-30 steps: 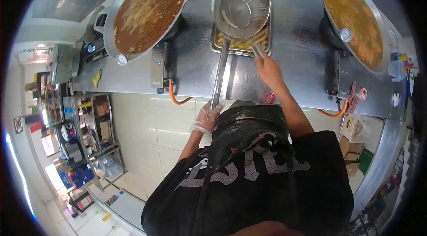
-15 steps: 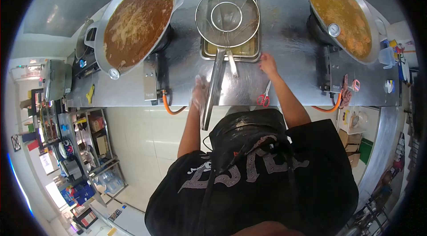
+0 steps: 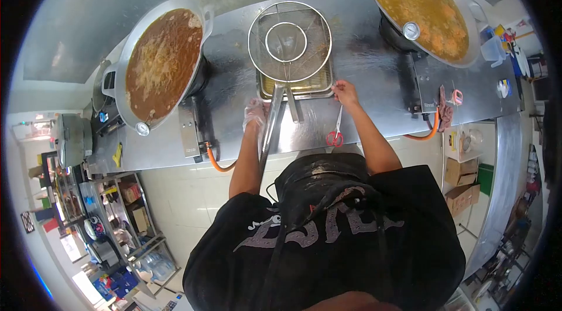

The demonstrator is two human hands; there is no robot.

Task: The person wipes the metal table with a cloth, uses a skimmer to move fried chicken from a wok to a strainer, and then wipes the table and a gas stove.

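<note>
A wire-mesh strainer (image 3: 319, 47) with a long metal handle (image 3: 272, 120) lies on a metal tray (image 3: 319, 96) at the middle of the steel table. A smaller round mesh strainer (image 3: 286, 43) with a short flat handle (image 3: 293, 106) rests within the larger rim. My left hand (image 3: 254, 113), in a clear plastic glove, has its fingers closed at the tray's front left corner, beside the long handle. Bare, my right hand (image 3: 345, 92) pinches the tray's front right corner. Red-handled scissors (image 3: 335, 137) lie near the table edge, below my right hand.
A large pot of dark, foamy oil (image 3: 164, 65) stands on the left. On the right is a pot of yellow oil (image 3: 421, 9) with frying pieces. Both have a dial thermometer. Orange hoses (image 3: 219, 166) hang at the front edge. A yellow item (image 3: 117, 155) lies far left.
The view has turned and shifted. My left hand has moved forward from beside the long handle to the tray's left corner. My right hand has closed in on the right corner.
</note>
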